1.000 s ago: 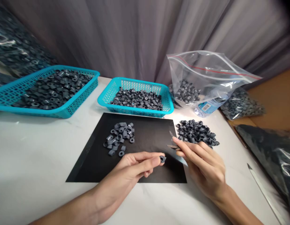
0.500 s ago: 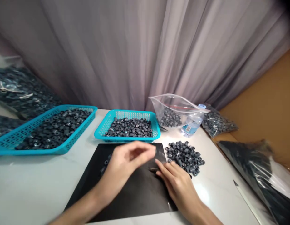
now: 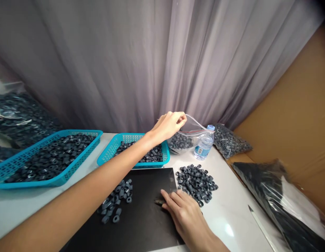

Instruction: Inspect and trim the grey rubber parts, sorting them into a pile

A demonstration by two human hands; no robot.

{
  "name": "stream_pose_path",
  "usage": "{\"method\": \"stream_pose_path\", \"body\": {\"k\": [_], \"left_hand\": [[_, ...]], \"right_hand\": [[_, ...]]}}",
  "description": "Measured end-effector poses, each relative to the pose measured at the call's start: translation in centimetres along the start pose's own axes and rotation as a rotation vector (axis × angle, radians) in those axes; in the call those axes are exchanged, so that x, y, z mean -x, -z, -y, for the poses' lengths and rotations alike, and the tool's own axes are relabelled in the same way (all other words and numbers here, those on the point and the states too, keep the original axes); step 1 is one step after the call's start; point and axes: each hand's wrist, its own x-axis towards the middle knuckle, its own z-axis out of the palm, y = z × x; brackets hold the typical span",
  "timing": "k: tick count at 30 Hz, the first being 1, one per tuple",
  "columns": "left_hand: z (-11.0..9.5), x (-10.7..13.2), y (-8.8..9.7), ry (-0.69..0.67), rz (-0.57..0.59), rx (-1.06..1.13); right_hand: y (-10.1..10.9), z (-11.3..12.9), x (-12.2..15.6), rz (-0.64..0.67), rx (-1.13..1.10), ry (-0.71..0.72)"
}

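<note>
My left hand (image 3: pixel 169 125) is stretched far forward over the open clear zip bag (image 3: pixel 190 136) of grey rings, fingers pinched together at its mouth; what they hold is hidden. My right hand (image 3: pixel 182 213) rests on the black mat (image 3: pixel 146 224), fingers closed on a small dark blade (image 3: pixel 159 202) that pokes out to the left. A small heap of grey rings (image 3: pixel 115 203) lies on the mat. Right of the mat, on the white table, sits a larger pile of rings (image 3: pixel 196 180).
Two turquoise baskets of rings stand at the back, the large basket (image 3: pixel 50 180) on the left and the small basket (image 3: pixel 106 157) in the middle. A water bottle (image 3: pixel 203 144) and a filled bag (image 3: pixel 227 143) stand behind the pile. Dark plastic bags (image 3: pixel 277 199) lie right; a curtain hangs behind.
My left hand, which pinched a ring over the mat, has reached forward to the zip bag's mouth. The view has tilted up. My right hand stays on the mat.
</note>
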Motion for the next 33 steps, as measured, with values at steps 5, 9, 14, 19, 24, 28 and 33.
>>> {"method": "stream_pose_path", "body": {"k": [5, 9, 14, 19, 24, 28, 33], "left_hand": [[-0.3, -0.1, 0.0, 0.009, 0.023, -0.019], [-0.6, 0.0, -0.2, 0.006, 0.027, -0.013], [-1.4, 0.9, 0.2, 0.004, -0.016, 0.015], [-3.8, 5.4, 0.1, 0.004, -0.093, 0.264], [-6.2, 13.1, -1.0, 0.257, 0.003, 0.485], [-6.6, 17.0, -1.8, 0.342, -0.007, 0.524], [-6.4, 18.2, -2.3, 0.32, -0.012, 0.48]], "right_hand": [[0.3, 0.1, -0.1, 0.023, -0.016, 0.006], [0.3, 0.0, -0.2, 0.039, -0.031, 0.002], [0.3, 0.0, -0.2, 0.049, -0.033, -0.009], [0.6, 0.0, -0.3, 0.072, -0.012, 0.001], [0.8, -0.1, -0.1, 0.039, 0.034, -0.043], [1.1, -0.4, 0.2, -0.014, -0.047, -0.167], [1.9, -0.8, 0.2, -0.138, -0.268, -0.387]]}}
